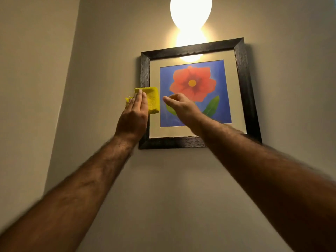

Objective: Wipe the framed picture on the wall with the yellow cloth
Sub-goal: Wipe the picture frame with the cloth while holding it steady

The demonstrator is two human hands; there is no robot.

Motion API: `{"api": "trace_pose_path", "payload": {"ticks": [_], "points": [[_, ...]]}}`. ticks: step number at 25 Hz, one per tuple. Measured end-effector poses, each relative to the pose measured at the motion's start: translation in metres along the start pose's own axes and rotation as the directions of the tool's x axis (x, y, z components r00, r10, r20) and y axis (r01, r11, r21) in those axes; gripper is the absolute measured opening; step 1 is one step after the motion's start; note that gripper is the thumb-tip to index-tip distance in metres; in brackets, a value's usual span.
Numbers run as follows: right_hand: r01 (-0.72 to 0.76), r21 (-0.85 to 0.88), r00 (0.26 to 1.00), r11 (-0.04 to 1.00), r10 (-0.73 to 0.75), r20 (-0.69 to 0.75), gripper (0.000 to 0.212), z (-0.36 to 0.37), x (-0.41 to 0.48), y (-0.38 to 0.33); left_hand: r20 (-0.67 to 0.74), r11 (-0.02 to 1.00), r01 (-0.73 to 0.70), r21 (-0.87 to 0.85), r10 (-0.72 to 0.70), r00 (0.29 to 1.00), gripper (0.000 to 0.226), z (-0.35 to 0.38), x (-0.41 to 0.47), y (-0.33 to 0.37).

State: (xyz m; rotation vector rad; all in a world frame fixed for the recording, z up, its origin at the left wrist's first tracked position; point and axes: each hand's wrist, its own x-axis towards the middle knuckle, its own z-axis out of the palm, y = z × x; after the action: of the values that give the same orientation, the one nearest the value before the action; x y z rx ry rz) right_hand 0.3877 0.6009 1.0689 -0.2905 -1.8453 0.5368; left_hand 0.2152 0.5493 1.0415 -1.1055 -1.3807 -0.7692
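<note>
A framed picture (241, 84) with a dark wood frame hangs on the beige wall; it shows a red flower on a blue ground behind glass. My left hand (134, 113) lies flat on a folded yellow cloth (152, 100), pressing it against the frame's left side and the pale mat. My right hand (180, 104) is raised in front of the lower left of the blue print, fingers loosely curled, holding nothing. Whether it touches the glass I cannot tell.
A bright wall lamp (190, 13) glows right above the frame and reflects in the glass. A wall corner (72, 70) runs down at the left, close to the frame's left edge.
</note>
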Motion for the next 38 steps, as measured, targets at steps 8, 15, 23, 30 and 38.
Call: {"api": "trace_pose_path", "payload": {"ticks": [8,15,23,30,38], "points": [[-0.041,-0.881,0.856,0.47,-0.439,-0.274,0.085,-0.163,0.025,0.078,0.024,0.997,-0.078,-0.008,0.078,0.997,0.062,0.038,0.021,-0.021],[-0.043,-0.906,0.875,0.422,-0.422,-0.238,0.106,-0.177,0.03,0.133,0.027,0.995,-0.04,-0.089,0.042,0.999,0.08,0.049,0.023,-0.019],[-0.05,-0.925,0.836,0.376,-0.492,-0.245,0.115,-0.173,0.036,0.147,0.056,0.995,0.092,-0.032,-0.09,0.994,0.113,0.066,0.038,0.006],[-0.006,-0.938,0.837,0.345,-0.512,-0.194,0.115,-0.173,0.036,0.149,0.053,0.994,0.063,-0.086,-0.059,0.997,0.11,0.081,-0.009,0.003],[-0.016,-0.936,0.835,0.353,-0.51,-0.206,0.114,-0.171,0.035,0.147,-0.006,0.979,0.082,-0.186,-0.085,0.996,0.115,0.082,0.037,-0.009]]}}
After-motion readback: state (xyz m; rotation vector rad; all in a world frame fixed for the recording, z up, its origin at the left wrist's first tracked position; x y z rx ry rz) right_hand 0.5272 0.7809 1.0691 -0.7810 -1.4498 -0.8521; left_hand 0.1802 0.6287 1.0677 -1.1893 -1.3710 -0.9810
